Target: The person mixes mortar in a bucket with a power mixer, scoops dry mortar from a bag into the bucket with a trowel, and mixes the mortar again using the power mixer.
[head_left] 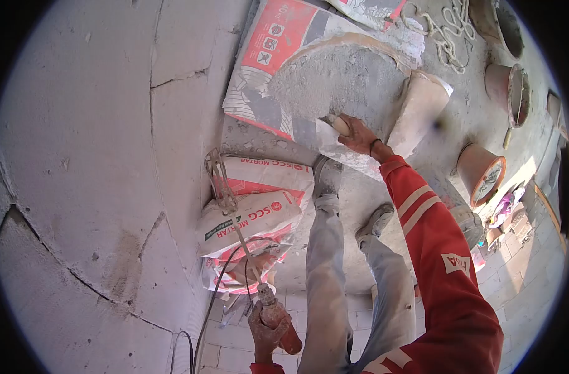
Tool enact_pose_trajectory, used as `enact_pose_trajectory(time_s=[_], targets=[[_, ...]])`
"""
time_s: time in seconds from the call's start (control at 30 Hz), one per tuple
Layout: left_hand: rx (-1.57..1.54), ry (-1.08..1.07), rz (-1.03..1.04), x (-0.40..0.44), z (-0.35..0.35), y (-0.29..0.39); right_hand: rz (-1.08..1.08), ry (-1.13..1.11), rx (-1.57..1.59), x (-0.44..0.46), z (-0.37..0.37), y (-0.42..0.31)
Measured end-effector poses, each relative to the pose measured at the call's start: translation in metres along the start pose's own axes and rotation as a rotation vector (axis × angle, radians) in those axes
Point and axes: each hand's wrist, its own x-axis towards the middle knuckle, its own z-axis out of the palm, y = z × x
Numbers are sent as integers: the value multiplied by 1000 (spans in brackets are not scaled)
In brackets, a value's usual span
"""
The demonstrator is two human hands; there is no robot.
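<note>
Head view: right hand (359,135) grips a pale handle (341,126) by grey powder (340,75); left hand (265,330) grips a red mixer (280,321).

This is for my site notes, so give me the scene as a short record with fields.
Left hand: holding a power mixer, paddle end beside the wall
Right hand: gripping a pale-handled tool at the edge of the open bag
Open bag contents: grey powder
Other bags: by the wall, printed SCG MORTAR
Buckets: several, to the right
Rope: loose on the floor
</note>
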Motion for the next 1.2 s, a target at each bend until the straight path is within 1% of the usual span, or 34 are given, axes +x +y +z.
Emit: enact_pose_trajectory(time_s=[0.1, 0.17, 0.2, 0.3, 0.33, 0.37, 0.4, 0.43, 0.47, 0.53, 0.57, 0.6, 0.63, 0.67, 0.77, 0.8, 0.87, 0.93, 1.0, 1.07, 1.1, 1.2], targets=[[33, -41, 61, -2, -5, -6, 4, 41, -40, -8, 1, 3], [-17, -30, -5, -5, -2, 5, -68, 153, -50, -9, 14, 24], [-42, -29, -38, -6, 1, 13, -101, 213, -58, -15, 11, 22], [137, -52, 88, -4, 7, 39, -68, 200, -14, -34, -2, 18], [100, -62, 84, -5, 3, 34, -92, 195, -42, -39, -7, 16], [65, -73, 79, -6, -3, 21, -43, 157, -48, -47, -14, 17], [29, -85, 75, -7, -8, 10, 6, 119, -53, -60, -27, 2], [102, -68, 124, -8, -14, 1, 59, 83, -56, -73, -33, -3], [174, -55, 175, -9, -20, -8, -11, 142, -94, -88, -38, -9], [115, -81, 136, -16, 3, 34, -1, 142, -65, -112, -38, -1], [154, -92, 182, -18, -1, 27, 7, 145, -50, -127, -39, 5], [193, -107, 227, -15, -13, 10, -5, 174, 6, -149, -41, 2], [232, -127, 272, -16, -8, 16, -101, 225, 52, -170, -38, 5], [80, -152, 155, -22, -2, 21, -79, 228, 84, -195, -35, 11], [73, -203, 200, -30, -2, 13, 11, 267, 183, -295, -42, -10], [134, -213, 241, -27, -13, 0, 34, 292, 181, -331, -37, -8], [243, -198, 271, -35, -9, -4, 24, 423, 209, -401, -13, 7], [354, -194, 298, -45, -4, -5, 137, 450, 253, -479, 2, 10], [312, -240, 294, -46, -9, -21, 281, 497, 381, -555, 5, -2], [311, -264, 277, -46, -9, -36, 409, 524, 313, -618, 32, 12], [333, -270, 266, -46, -7, -41, 470, 534, 282, -641, 42, 21], [434, -234, 271, -44, 0, -61, 625, 668, 380, -670, 63, 54]])
